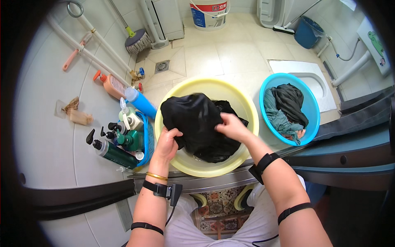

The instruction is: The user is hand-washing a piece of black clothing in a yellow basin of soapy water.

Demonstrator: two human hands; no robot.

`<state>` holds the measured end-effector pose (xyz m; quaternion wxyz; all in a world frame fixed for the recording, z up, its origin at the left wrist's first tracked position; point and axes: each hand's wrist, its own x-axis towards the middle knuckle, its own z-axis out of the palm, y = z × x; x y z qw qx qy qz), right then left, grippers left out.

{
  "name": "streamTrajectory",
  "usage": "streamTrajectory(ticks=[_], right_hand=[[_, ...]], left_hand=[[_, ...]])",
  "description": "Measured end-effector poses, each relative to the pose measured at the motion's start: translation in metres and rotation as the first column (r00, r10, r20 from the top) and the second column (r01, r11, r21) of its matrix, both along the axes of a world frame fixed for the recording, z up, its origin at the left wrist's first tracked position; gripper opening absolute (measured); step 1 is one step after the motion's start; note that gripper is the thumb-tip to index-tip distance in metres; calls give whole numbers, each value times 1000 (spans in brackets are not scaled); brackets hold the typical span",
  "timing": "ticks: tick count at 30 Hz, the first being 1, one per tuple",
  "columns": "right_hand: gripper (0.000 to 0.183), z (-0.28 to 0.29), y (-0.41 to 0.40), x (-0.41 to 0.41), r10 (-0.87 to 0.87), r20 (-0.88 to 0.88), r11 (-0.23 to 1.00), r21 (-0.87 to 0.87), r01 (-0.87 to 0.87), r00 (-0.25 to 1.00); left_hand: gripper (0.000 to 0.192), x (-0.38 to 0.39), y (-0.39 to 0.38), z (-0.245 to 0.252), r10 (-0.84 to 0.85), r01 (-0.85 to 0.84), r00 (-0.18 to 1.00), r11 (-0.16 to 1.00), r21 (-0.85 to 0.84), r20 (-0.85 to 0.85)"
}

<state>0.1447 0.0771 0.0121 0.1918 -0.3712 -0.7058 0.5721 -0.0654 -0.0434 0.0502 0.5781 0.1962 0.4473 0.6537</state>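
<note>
A wet black garment (197, 120) is spread between both hands over a yellow plastic basin (251, 148). My left hand (168, 141) grips its lower left edge, with thumb and fingers closed on the cloth. At its right side, my right hand (231, 126) pinches the fabric and looks slightly blurred. More black cloth lies in the basin beneath and to the right, in shallow water. To the right stands a blue plastic basin (314, 123) holding a dark garment (288, 100) and a teal garment (274, 114).
At left, a blue plastic basket (149, 140) holds several pump bottles, beside a blue bottle (142, 103). A metal door track (216, 184) runs in front of the basin. Beyond are a floor drain (162, 66), a paint bucket (209, 17), a mop (137, 41) and a squat toilet (328, 98).
</note>
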Motion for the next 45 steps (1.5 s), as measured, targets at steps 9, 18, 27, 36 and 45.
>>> streamTrajectory(ticks=[9, 18, 27, 36, 45], right_hand=[[29, 81, 24, 30, -332, -132, 800, 486, 353, 934], [25, 17, -38, 9, 219, 411, 834, 392, -388, 885], [44, -11, -10, 22, -293, 611, 879, 475, -45, 735], [45, 33, -59, 0, 432, 494, 762, 249, -598, 755], [54, 49, -68, 11, 546, 557, 694, 117, -710, 626]], left_hand=[[39, -26, -9, 20, -325, 128, 763, 923, -362, -559], [33, 0, -4, -5, -75, -54, 127, 995, -82, -989], [22, 42, 15, -32, -243, 120, 244, 968, -220, -939], [39, 25, 22, -57, -462, -122, 254, 856, -502, -850], [39, 37, 13, -58, -469, -150, -6, 873, -463, -883]])
